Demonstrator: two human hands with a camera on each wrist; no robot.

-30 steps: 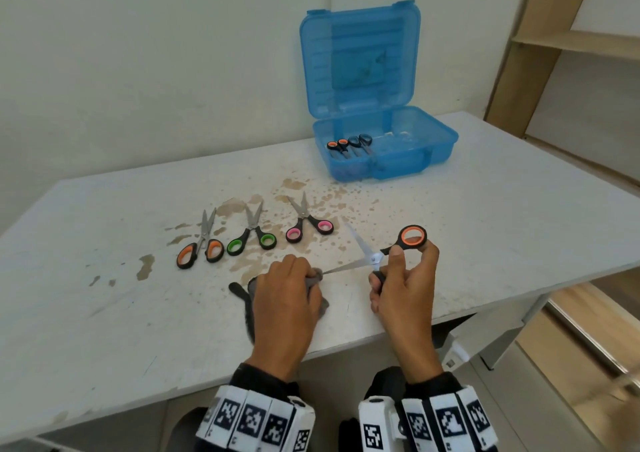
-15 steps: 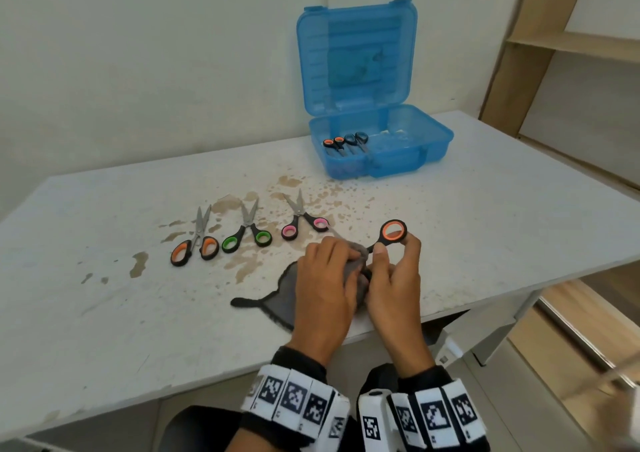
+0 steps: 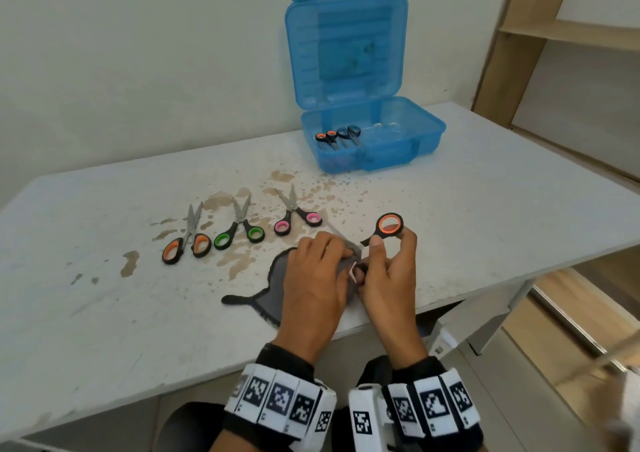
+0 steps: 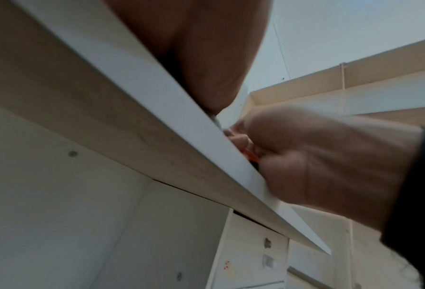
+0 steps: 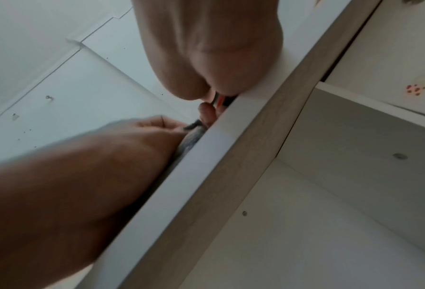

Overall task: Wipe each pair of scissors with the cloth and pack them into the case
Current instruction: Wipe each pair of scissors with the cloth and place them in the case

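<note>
The fingers (image 3: 323, 249) of the left hand (image 3: 313, 278) have slid the grey cloth (image 3: 273, 290) up the blade, almost touching the right hand (image 3: 389, 275) holding the orange scissors (image 3: 389, 225), so that blade looks wiped.

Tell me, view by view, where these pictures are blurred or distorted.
Head view: mostly sharp, evenly lit; wide-angle bends the table edges, bottom-right corner smeared. Left wrist view: dim, right hand motion-blurred, table edge sharp. Right wrist view: left hand blurred, the grey cloth barely visible.
</note>
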